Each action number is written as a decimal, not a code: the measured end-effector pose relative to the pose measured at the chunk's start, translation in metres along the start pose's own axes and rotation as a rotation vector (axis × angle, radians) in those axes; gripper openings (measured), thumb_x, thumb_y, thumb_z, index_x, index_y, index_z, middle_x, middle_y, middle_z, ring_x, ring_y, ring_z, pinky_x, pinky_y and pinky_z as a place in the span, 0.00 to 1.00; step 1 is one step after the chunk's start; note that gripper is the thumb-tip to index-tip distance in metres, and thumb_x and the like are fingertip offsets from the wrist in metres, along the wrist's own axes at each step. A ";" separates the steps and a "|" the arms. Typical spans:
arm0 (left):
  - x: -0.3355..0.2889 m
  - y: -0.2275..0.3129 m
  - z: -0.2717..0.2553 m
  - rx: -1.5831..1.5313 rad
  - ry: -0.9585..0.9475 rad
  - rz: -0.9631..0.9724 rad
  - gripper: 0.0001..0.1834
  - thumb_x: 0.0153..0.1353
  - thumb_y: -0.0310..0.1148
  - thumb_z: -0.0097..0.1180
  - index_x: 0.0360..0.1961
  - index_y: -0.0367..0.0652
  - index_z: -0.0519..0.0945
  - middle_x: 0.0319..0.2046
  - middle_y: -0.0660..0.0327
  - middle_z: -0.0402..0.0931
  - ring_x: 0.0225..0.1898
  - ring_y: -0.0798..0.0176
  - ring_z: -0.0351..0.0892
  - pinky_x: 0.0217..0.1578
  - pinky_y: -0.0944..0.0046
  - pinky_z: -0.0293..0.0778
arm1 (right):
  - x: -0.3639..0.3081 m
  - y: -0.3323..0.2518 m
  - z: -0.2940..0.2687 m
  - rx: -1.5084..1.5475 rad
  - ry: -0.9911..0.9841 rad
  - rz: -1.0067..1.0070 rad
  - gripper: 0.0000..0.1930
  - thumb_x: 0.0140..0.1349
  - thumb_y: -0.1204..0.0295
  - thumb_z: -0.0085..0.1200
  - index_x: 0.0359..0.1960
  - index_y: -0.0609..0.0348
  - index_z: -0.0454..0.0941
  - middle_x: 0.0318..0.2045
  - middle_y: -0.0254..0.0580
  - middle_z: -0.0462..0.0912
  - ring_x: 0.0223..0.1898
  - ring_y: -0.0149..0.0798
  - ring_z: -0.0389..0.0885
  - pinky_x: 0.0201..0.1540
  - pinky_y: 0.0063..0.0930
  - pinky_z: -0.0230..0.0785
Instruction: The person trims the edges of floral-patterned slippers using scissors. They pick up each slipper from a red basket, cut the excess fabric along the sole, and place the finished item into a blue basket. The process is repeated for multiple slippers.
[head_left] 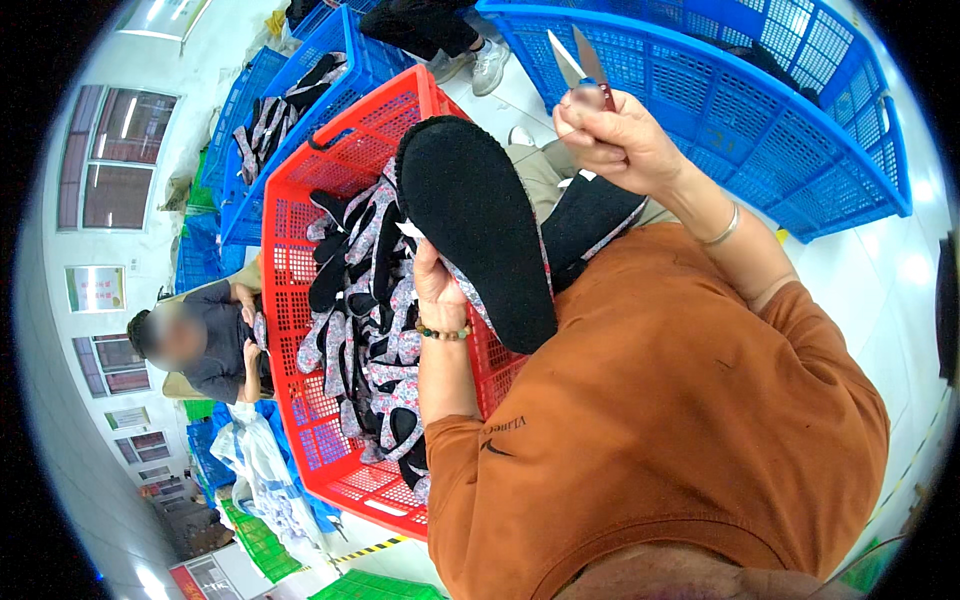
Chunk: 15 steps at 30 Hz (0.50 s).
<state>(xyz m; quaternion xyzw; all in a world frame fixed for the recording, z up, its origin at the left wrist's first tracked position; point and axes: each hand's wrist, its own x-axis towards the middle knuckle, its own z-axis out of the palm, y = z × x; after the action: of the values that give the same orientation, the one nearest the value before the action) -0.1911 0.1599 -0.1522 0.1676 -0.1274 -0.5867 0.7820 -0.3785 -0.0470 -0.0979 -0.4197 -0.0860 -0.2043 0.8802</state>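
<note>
My left hand (pixel 440 280) grips a slipper (pixel 475 225) by its side, with the black sole turned up toward me. A floral edge shows along its lower side, and a small white tag sticks out by my fingers. Raised at the upper right, my right hand (pixel 625 140) is closed around a pair of small scissors (pixel 573 62), their blades spread and pointing away, apart from the slipper. A second black slipper (pixel 590 222) with floral trim lies across my lap, partly behind the held one.
Beside me on the left stands a red plastic crate (pixel 285 330) filled with floral and black slippers (pixel 375 270). Blue crates (pixel 700 110) are at the upper right and upper left. Another person (pixel 215 335) sits beyond the red crate, hands on a small item.
</note>
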 end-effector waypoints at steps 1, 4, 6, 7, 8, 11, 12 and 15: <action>0.001 0.001 -0.005 -0.008 0.007 0.003 0.22 0.46 0.30 0.64 0.45 0.40 0.76 0.46 0.53 0.74 0.47 0.53 0.74 0.49 0.48 0.70 | -0.002 0.002 -0.005 -0.108 0.074 0.014 0.10 0.63 0.66 0.44 0.31 0.60 0.71 0.20 0.27 0.67 0.13 0.16 0.52 0.14 0.11 0.45; 0.003 0.001 -0.009 -0.043 -0.017 0.013 0.22 0.46 0.31 0.64 0.44 0.40 0.76 0.46 0.53 0.74 0.47 0.53 0.74 0.49 0.48 0.71 | -0.005 0.017 -0.016 -0.603 0.302 0.047 0.15 0.65 0.62 0.38 0.29 0.60 0.71 0.21 0.31 0.70 0.14 0.20 0.59 0.17 0.15 0.53; 0.004 -0.001 -0.009 -0.060 -0.041 0.019 0.22 0.45 0.32 0.65 0.44 0.40 0.77 0.46 0.53 0.74 0.47 0.53 0.74 0.49 0.48 0.71 | -0.009 0.035 -0.025 -1.136 0.193 -0.342 0.16 0.64 0.63 0.38 0.27 0.62 0.71 0.22 0.37 0.72 0.20 0.30 0.68 0.25 0.23 0.62; 0.004 -0.002 -0.006 -0.065 -0.050 0.021 0.22 0.45 0.33 0.65 0.44 0.40 0.77 0.46 0.53 0.74 0.47 0.53 0.74 0.49 0.48 0.70 | -0.016 0.028 -0.012 -1.252 0.198 -0.125 0.15 0.61 0.63 0.40 0.26 0.64 0.71 0.23 0.45 0.72 0.26 0.40 0.71 0.32 0.31 0.64; 0.004 -0.003 -0.005 -0.070 -0.058 0.022 0.23 0.45 0.33 0.66 0.44 0.40 0.77 0.46 0.53 0.74 0.47 0.53 0.74 0.50 0.48 0.70 | -0.016 0.047 -0.024 -1.396 0.148 -0.310 0.14 0.60 0.63 0.43 0.28 0.64 0.70 0.23 0.47 0.69 0.25 0.44 0.70 0.29 0.32 0.63; 0.003 -0.003 -0.012 -0.096 -0.022 0.012 0.24 0.44 0.35 0.66 0.45 0.40 0.76 0.46 0.54 0.74 0.48 0.53 0.74 0.51 0.48 0.69 | -0.017 0.059 -0.015 -1.386 0.107 -0.434 0.16 0.60 0.60 0.44 0.29 0.64 0.68 0.22 0.46 0.66 0.23 0.45 0.68 0.26 0.33 0.61; 0.004 -0.004 -0.012 -0.095 -0.032 0.010 0.25 0.44 0.35 0.67 0.45 0.40 0.76 0.47 0.54 0.74 0.48 0.53 0.73 0.51 0.48 0.68 | -0.014 0.060 -0.012 -1.369 0.116 -0.466 0.16 0.60 0.60 0.44 0.28 0.64 0.68 0.22 0.46 0.66 0.23 0.45 0.68 0.25 0.32 0.60; 0.005 -0.006 -0.012 -0.102 -0.062 -0.006 0.26 0.44 0.35 0.66 0.46 0.40 0.75 0.48 0.53 0.73 0.50 0.53 0.72 0.52 0.48 0.67 | -0.004 0.063 -0.005 -1.314 0.126 -0.560 0.18 0.60 0.58 0.44 0.27 0.64 0.68 0.21 0.44 0.65 0.21 0.44 0.67 0.24 0.31 0.60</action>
<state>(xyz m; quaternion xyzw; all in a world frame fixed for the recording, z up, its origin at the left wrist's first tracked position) -0.1906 0.1549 -0.1656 0.1096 -0.1210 -0.5998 0.7833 -0.3551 -0.0143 -0.1471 -0.8125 0.0015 -0.4558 0.3634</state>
